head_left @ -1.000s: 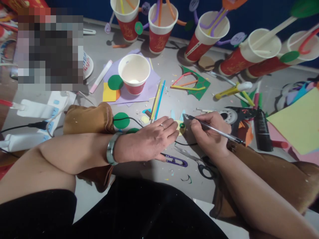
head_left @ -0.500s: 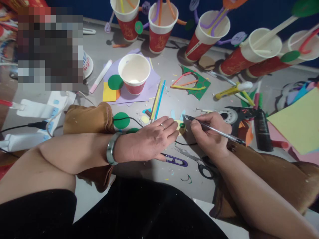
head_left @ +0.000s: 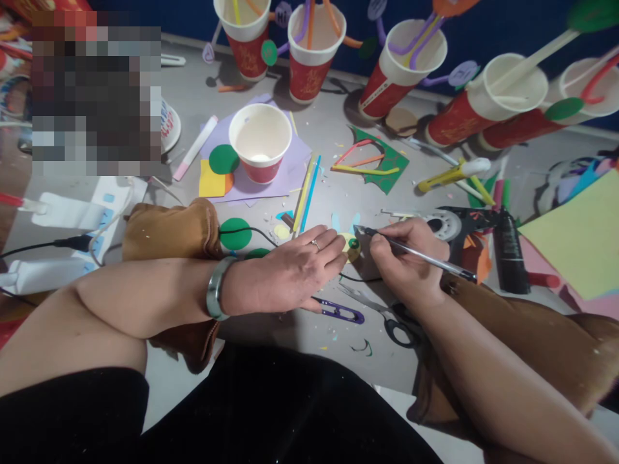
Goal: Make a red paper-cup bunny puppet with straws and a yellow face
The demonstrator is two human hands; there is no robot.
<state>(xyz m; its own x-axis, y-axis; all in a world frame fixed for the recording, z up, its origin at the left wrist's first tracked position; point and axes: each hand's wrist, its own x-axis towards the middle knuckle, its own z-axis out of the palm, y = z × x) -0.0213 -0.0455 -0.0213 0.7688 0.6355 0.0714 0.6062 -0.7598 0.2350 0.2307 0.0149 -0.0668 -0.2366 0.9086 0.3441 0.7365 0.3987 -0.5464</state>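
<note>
My right hand point(head_left: 411, 258) is closed round a pen point(head_left: 425, 255), its tip over the edge of a small yellow paper cutout point(head_left: 349, 255). The cutout has light blue ear-like strips at its top and a green ring-shaped spot. My left hand point(head_left: 285, 270) lies flat with fingers stretched out, the fingertips on the cutout's left side and covering part of it. Just below those fingers are purple thread snips point(head_left: 341, 312). Black-handled scissors point(head_left: 399, 332) lie below my right hand. Green paper circles point(head_left: 235, 233) sit left of my left hand.
A white-and-red paper cup point(head_left: 261, 138) stands on purple paper. Several cups with straws, such as this red cup point(head_left: 312, 77), line the back. Also about are a glue bottle point(head_left: 511, 251), a yellow cutter point(head_left: 440, 178), green scrap point(head_left: 387, 177) and a power strip point(head_left: 104, 212).
The pen tip has shifted very slightly to the left at the cutout's top edge. Both hands otherwise keep their places.
</note>
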